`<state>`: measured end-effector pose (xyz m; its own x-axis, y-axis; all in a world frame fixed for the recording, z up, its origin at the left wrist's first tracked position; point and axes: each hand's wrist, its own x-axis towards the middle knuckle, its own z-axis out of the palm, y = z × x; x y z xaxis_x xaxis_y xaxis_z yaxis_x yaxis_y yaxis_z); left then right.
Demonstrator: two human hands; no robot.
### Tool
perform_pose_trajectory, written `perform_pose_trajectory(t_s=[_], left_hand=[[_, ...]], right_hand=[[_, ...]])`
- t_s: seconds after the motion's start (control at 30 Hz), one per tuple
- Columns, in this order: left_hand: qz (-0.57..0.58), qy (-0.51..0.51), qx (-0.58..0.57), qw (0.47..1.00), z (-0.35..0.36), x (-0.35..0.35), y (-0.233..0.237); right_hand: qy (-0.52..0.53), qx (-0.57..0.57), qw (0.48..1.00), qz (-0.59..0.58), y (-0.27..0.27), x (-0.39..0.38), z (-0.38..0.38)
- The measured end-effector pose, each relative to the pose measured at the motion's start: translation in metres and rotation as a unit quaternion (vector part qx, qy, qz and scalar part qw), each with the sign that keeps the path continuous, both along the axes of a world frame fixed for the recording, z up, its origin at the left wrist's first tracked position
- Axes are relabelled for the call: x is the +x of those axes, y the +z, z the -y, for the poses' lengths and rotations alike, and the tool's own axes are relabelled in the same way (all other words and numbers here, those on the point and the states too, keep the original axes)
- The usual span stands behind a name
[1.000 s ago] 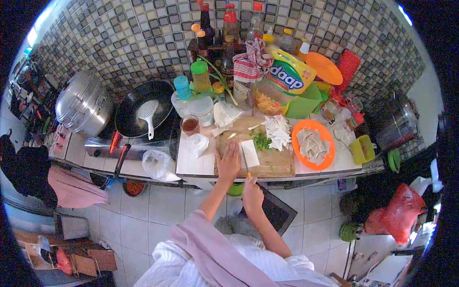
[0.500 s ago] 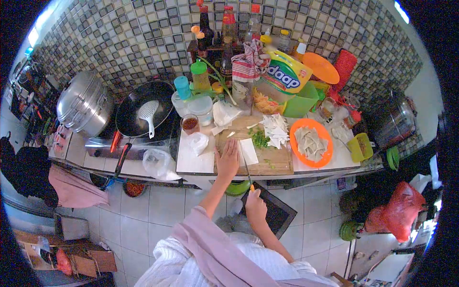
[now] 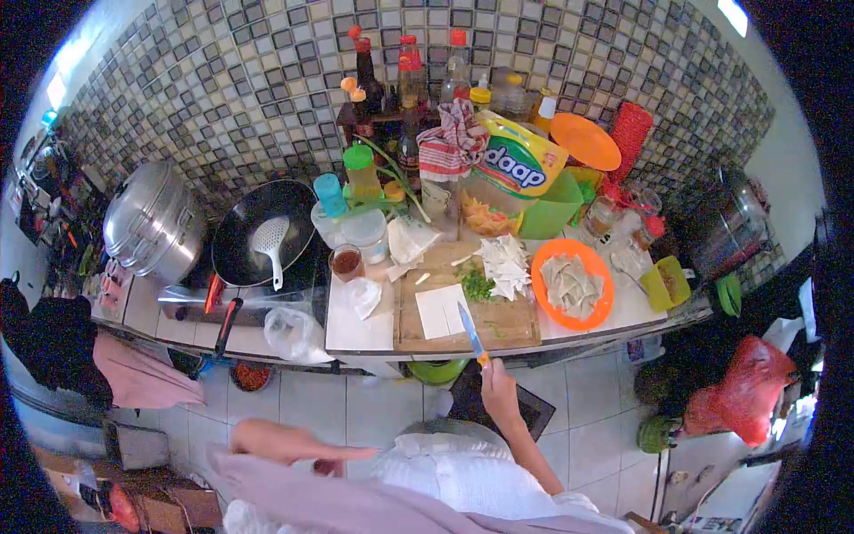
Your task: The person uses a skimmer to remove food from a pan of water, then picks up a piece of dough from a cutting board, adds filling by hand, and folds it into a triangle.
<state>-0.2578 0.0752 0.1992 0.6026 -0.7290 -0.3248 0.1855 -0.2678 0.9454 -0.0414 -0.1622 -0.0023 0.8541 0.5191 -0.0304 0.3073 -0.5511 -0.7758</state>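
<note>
My right hand [image 3: 500,392] grips a knife [image 3: 471,331] by its yellow handle, at the front edge of the wooden cutting board [image 3: 409,322]. The blade points up and left over the right part of a square pale dough sheet [image 3: 436,310], where a cut line runs. Well back from the counter, my left hand [image 3: 285,441] is beside the mauve scarf [image 3: 356,489], smeared by motion, one finger stretched right. Chopped green onion [image 3: 479,285] and a pile of cut white dough strips [image 3: 507,267] lie at the board's back right.
An orange plate [image 3: 539,298] holding pale wrappers stands right of the board. To the left are a glass of brown liquid [image 3: 347,262], plastic bags [image 3: 295,334] and a black wok [image 3: 233,254] with a white skimmer [image 3: 270,238]. Bottles [image 3: 409,76] line the back wall.
My left hand has left the dough sheet and moved back and left to the scarf, which has shifted left. The knife has lifted slightly and moved right, its blade turned flatter.
</note>
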Motion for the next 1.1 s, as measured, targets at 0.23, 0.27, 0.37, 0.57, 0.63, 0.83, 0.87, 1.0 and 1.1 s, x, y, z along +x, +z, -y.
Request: perform_pose_trajectory(t_s=[0.23,0.27,0.37,0.57,0.63,0.83,0.87,1.0,1.1], left_hand=[[-0.141,0.47,0.391,0.779,-0.02,-0.186,-0.012],[-0.112,0.476,0.361,0.794,-0.032,-0.202,-0.018],[-0.023,0.494,0.263,0.829,-0.046,-0.195,-0.021],[0.167,0.505,0.058,0.845,-0.029,-0.001,-0.02],[0.225,0.499,-0.011,0.837,-0.013,0.097,-0.008],[0.313,0.437,0.38,0.752,0.004,0.204,-0.167],[0.327,0.427,0.485,0.69,0.006,0.205,-0.178],[0.335,0.429,0.502,0.672,-0.004,0.211,-0.207],[0.35,0.45,0.48,0.667,-0.01,0.213,-0.215]], right_hand=[[0.008,0.024,1.0,0.01,0.002,0.026,-0.022],[0.002,0.042,0.999,0.018,0.003,0.028,-0.026],[0.005,0.06,0.997,0.042,-0.003,0.039,-0.026],[-0.015,0.028,0.999,0.008,-0.003,0.052,-0.028],[-0.015,0.031,0.999,0.024,-0.003,0.05,-0.035],[0.02,-0.104,0.994,0.012,-0.022,0.057,-0.072],[0.028,-0.06,0.994,0.086,-0.036,0.056,-0.074],[0.008,-0.137,0.99,0.025,-0.014,0.057,-0.082],[0.017,-0.181,0.983,-0.001,-0.012,0.063,-0.083]])
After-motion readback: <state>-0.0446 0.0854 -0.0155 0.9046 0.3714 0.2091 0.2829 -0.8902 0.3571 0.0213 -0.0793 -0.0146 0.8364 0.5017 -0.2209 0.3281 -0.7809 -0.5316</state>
